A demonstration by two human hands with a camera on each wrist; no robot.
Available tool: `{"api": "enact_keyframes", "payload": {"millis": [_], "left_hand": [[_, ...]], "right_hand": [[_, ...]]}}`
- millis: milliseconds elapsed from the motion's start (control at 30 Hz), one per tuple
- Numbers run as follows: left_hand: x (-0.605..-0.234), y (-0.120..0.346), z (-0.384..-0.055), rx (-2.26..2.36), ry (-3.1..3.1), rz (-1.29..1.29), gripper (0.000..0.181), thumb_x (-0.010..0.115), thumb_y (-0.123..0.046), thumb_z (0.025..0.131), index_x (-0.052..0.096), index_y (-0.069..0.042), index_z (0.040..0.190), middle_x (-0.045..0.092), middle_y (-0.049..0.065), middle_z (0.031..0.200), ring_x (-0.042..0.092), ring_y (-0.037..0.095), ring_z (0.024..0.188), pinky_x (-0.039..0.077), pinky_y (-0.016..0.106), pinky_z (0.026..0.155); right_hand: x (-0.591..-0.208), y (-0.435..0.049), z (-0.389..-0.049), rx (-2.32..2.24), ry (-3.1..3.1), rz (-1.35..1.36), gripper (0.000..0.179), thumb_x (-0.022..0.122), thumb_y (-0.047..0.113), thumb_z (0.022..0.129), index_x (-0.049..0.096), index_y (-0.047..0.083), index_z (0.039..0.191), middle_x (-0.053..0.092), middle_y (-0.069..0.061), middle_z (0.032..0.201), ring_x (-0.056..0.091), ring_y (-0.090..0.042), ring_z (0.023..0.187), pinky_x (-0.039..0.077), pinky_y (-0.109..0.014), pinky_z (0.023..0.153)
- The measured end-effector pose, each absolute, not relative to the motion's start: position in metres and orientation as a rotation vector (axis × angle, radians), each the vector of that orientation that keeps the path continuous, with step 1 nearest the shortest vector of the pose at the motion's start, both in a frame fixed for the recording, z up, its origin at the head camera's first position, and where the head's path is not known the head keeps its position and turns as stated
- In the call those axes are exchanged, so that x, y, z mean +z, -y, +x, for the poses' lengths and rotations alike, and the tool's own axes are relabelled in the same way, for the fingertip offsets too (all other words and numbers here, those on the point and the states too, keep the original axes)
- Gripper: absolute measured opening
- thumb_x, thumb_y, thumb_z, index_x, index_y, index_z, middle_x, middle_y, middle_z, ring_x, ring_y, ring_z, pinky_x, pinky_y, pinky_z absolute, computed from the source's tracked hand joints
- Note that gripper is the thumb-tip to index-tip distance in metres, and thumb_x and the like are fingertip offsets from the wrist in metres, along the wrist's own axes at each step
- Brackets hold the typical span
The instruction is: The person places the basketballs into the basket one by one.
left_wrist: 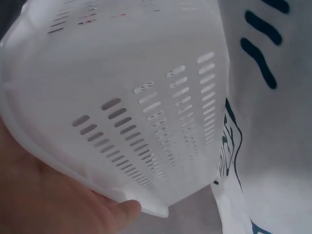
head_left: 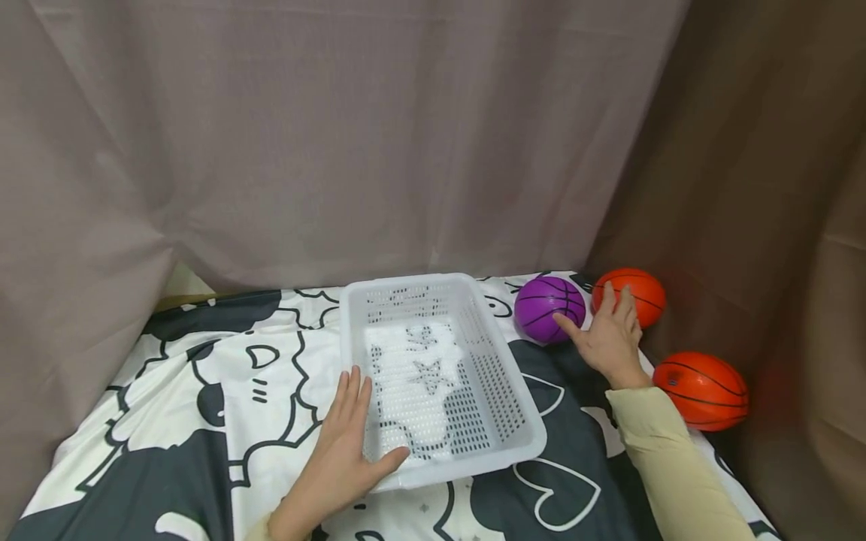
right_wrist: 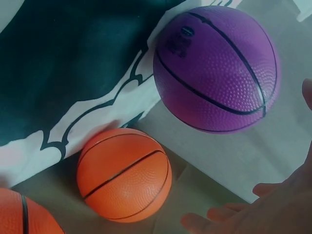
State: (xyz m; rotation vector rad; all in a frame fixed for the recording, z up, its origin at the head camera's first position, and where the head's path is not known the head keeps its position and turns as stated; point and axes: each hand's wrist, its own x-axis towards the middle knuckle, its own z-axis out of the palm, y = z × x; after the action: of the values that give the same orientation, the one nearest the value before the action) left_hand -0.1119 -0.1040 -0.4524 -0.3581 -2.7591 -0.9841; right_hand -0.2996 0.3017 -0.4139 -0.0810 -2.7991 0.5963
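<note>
A white plastic basket (head_left: 501, 368) with slotted sides and star cut-outs stands in the middle of the head view. My left hand (head_left: 346, 447) lies along its near left corner, fingers straight against the rim; the left wrist view has that hand (left_wrist: 53, 195) at the basket's edge (left_wrist: 92, 63). On the right, my right hand (head_left: 611, 342) is spread out beside a purple mini basketball (head_left: 548, 304), thumb close to it; whether they touch I cannot tell. Its fingers partly cover an orange mini basketball (head_left: 651, 293). Another orange ball (head_left: 704, 391) lies nearer, beside the right forearm.
A black-and-white patterned cloth (head_left: 271, 398) covers the surface under the basket. Grey-brown curtains (head_left: 352, 143) hang behind it and along the right side (head_left: 758, 225). The orange balls sit at the cloth's right edge, close to the curtain.
</note>
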Motion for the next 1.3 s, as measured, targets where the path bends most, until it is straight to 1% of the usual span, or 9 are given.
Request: {"api": "enact_keyframes", "payload": {"millis": [200,367,533,733,1000,1100,1300], "left_hand": [[-0.453,0.101,-0.11,-0.909,2.75,-0.327,0.112,0.072,-0.057,0.078,0.019,0.008,0.151,0.001,0.022,0.16,-0.006,0.034,0.147,0.017,0.061,0.111],[-0.453,0.1,-0.109,-0.869,2.757,-0.289,0.116,0.071,-0.06,0.077,0.016,0.011,0.15,-0.001,0.025,0.159,-0.006,0.035,0.147,0.017,0.06,0.112],[-0.454,0.101,-0.108,-0.872,2.774,-0.228,0.119,0.071,-0.063,0.076,0.014,0.011,0.151,-0.005,0.021,0.16,-0.007,0.033,0.147,0.018,0.059,0.112],[-0.454,0.101,-0.108,-0.88,2.809,-0.201,0.125,0.073,-0.064,0.072,0.011,0.009,0.151,-0.01,0.017,0.161,-0.01,0.028,0.147,0.017,0.055,0.114],[-0.455,0.102,-0.109,-0.872,2.83,-0.195,0.127,0.071,-0.068,0.072,0.008,0.008,0.152,-0.011,0.017,0.161,-0.01,0.027,0.147,0.017,0.053,0.115],[-0.456,0.102,-0.109,-0.873,2.839,-0.193,0.127,0.071,-0.068,0.072,0.007,0.008,0.152,-0.011,0.016,0.161,-0.01,0.027,0.147,0.017,0.052,0.115],[-0.458,0.103,-0.11,-0.855,2.821,-0.207,0.125,0.072,-0.066,0.073,0.011,0.009,0.151,-0.006,0.019,0.161,-0.004,0.031,0.148,0.018,0.053,0.114]], "right_hand": [[-0.418,-0.302,-0.304,0.597,2.784,-0.101,0.116,0.056,0.071,0.082,-0.001,-0.001,0.153,-0.007,-0.033,0.155,0.004,-0.056,0.138,0.01,-0.076,0.101],[-0.422,-0.299,-0.309,0.606,2.787,-0.106,0.116,0.057,0.07,0.082,-0.001,-0.002,0.153,-0.007,-0.033,0.155,0.005,-0.055,0.137,0.011,-0.076,0.101],[-0.426,-0.297,-0.315,0.612,2.801,-0.128,0.117,0.057,0.07,0.082,-0.001,-0.001,0.154,-0.008,-0.032,0.155,0.003,-0.054,0.139,0.012,-0.076,0.101],[-0.434,-0.298,-0.319,0.641,2.81,-0.138,0.116,0.058,0.069,0.082,-0.002,0.001,0.154,-0.01,-0.031,0.156,0.001,-0.054,0.139,0.012,-0.077,0.1],[-0.439,-0.293,-0.325,0.682,2.822,-0.15,0.117,0.059,0.068,0.081,-0.005,0.004,0.155,-0.012,-0.029,0.156,-0.003,-0.053,0.14,0.006,-0.079,0.1],[-0.442,-0.291,-0.327,0.7,2.823,-0.141,0.118,0.06,0.068,0.081,-0.006,0.003,0.154,-0.012,-0.029,0.156,-0.003,-0.052,0.141,0.006,-0.078,0.101],[-0.447,-0.285,-0.332,0.736,2.826,-0.112,0.122,0.064,0.066,0.08,-0.011,0.005,0.154,-0.012,-0.028,0.157,-0.002,-0.054,0.14,0.007,-0.076,0.102]]}}
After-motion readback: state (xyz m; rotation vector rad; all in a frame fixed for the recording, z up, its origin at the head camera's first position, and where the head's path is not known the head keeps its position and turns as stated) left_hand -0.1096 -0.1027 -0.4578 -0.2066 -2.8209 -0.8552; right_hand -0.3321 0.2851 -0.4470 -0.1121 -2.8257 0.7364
